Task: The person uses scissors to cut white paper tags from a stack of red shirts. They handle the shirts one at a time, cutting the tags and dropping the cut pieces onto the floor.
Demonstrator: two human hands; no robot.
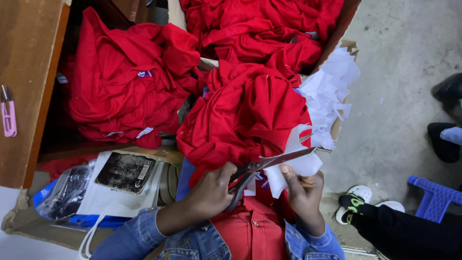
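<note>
My left hand [209, 192] grips the handles of a pair of metal scissors [274, 160], whose blades point right and are parted over a white piece of backing material [301, 163]. My right hand [303, 190] pinches that white piece from below. The white piece is attached to a red garment [248, 113] bunched on my lap, just above both hands. I wear a denim jacket over a red shirt.
A heap of white scraps [332, 86] lies at the right, beside a cardboard box [350, 12] full of red garments. More red garments [120, 82] are piled at the left, by a wooden table [26, 58] with pink snips [8, 115]. A white bag [120, 185], a blue stool [433, 195] and another person's foot [358, 202] are nearby.
</note>
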